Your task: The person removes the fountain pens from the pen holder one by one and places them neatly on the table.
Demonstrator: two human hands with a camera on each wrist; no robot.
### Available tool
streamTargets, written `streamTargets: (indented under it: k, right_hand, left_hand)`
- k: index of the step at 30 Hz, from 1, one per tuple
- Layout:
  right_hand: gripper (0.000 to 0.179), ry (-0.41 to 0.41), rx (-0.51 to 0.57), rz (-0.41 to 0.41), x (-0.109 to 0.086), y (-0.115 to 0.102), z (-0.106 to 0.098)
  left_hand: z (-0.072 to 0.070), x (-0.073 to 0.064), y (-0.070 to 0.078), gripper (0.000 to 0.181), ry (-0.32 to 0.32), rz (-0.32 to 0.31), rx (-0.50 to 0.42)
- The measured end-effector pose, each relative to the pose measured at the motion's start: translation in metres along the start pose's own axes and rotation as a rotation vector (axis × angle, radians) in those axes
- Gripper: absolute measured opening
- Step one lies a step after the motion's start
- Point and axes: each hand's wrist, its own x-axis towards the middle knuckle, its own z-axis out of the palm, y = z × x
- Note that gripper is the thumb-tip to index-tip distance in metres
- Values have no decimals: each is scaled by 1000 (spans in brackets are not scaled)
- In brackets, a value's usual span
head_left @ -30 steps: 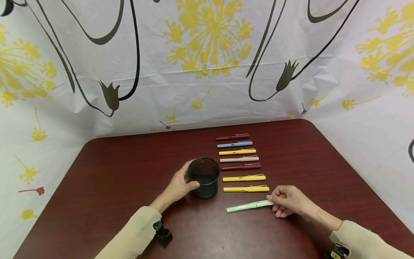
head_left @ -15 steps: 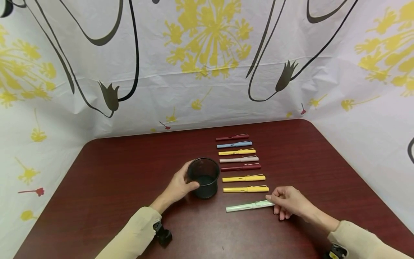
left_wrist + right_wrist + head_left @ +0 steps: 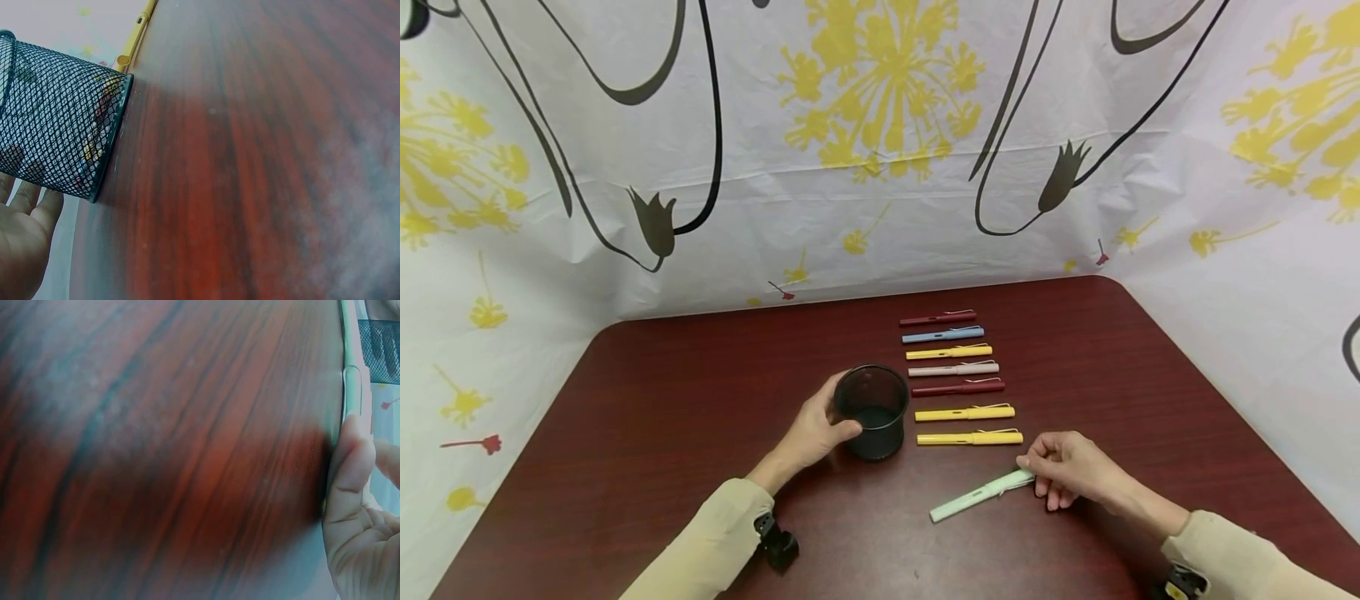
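My left hand (image 3: 812, 427) grips a black mesh pen cup (image 3: 883, 437) from its left side, the thumb across the front and fingers behind. In the left wrist view the mesh pen cup (image 3: 56, 106) has its dark rim and base showing, with fingers curled at its wall. My right hand (image 3: 1071, 471) pinches the cap end of a mint green pen (image 3: 977, 496) between thumb and fingers. This pen slants, its far end pointing left and toward me. The right wrist view has the green pen (image 3: 352, 387) running up from the thumb (image 3: 350, 462).
Beyond the green pen, several capped pens lie in a column right of the cup: yellow (image 3: 970, 438), dark red (image 3: 958, 387), pale pink (image 3: 953, 369) and blue (image 3: 942, 334). The dark red-brown table (image 3: 700, 400) meets a patterned cloth (image 3: 737, 250) at the back and sides.
The green pen's left end has swung toward me, so it now slants more, and its clip has turned to the near side. Both hands and the cup stay about where they were.
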Motion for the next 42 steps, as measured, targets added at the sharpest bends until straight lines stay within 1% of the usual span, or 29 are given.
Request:
streamTargets:
  k: [11, 19, 23, 32, 37, 42]
  right_hand:
    - [30, -45, 37, -24, -1, 0, -2]
    - [25, -85, 55, -63, 0, 3, -3]
    - [24, -95, 50, -66, 0, 3, -3]
    - [22, -103, 1, -84, 0, 2, -3]
    - [21, -115, -13, -108, -1, 2, -4]
    - [21, -128, -28, -133, -1, 3, -4]
  left_hand:
    - [-1, 1, -1, 92, -3, 12, 0]
    - [-1, 1, -2, 92, -3, 18, 9]
    - [0, 1, -1, 91, 0, 23, 9]
    - [-1, 1, -1, 90, 3, 26, 21]
    - [-1, 0, 0, 92, 6, 19, 36]
    - [0, 0, 0, 91, 3, 21, 26]
